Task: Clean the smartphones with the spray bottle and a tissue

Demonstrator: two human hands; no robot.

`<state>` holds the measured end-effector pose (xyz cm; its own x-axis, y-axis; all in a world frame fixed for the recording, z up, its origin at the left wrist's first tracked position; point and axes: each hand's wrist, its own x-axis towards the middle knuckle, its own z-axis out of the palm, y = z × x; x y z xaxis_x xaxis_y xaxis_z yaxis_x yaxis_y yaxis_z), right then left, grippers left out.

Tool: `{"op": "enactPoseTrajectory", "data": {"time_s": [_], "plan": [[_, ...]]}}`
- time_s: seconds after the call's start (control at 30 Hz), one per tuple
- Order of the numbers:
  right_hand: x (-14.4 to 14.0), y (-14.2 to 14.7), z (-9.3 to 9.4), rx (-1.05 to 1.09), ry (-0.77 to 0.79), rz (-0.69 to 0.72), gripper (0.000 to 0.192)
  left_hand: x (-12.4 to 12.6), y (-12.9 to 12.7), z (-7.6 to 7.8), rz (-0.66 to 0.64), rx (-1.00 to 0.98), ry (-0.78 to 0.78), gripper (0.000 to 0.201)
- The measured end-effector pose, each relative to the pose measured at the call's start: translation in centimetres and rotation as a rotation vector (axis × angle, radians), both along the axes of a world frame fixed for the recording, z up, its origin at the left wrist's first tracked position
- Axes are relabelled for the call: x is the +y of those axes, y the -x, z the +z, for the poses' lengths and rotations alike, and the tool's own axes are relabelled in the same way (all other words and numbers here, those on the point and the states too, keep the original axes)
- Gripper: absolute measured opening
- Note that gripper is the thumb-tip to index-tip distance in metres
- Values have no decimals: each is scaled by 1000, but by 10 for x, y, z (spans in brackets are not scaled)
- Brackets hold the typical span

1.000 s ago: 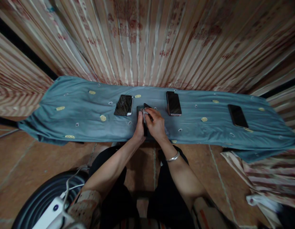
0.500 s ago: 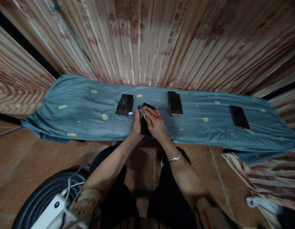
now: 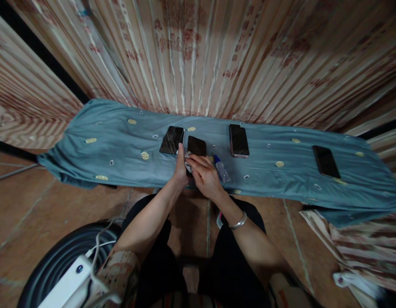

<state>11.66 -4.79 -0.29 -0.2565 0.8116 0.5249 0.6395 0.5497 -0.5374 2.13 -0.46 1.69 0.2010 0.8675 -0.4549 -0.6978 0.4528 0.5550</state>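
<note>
Wiping step in hand: I read my left hand [image 3: 180,169] bracing the black phone [image 3: 196,147] flat on the blue cloth [image 3: 121,149], while my right hand [image 3: 202,175] pinches what looks like a small wipe [image 3: 187,166]. Next move calls for steady strokes along the screen

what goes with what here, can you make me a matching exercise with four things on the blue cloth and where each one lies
Things:
1. cracked phone
2. small bottle
3. phone being wiped
4. lone phone

Places:
a. far right on the blue cloth
b. under the left hand and right hand
c. lying just right of the hands
d. left of the phone being wiped

Pairs: 1-d, 2-c, 3-b, 4-a
</note>
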Motion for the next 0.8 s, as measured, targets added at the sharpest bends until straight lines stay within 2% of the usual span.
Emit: {"op": "enactPoseTrajectory", "data": {"time_s": [0.1,0.27,0.53,0.8], "plan": [[-4,3,2,4,3,8,40,0,2,4,-1,-4,-26,59],[-8,5,5,34,28,44,38,6,8,4,74,2,-15,56],[-8,-2,2,69,-36,51,34,12,14,1,24,-2,-85,67],[-8,-9,-1,25,19,4,35,14,16,-1,10,-2,-118,69]]}}
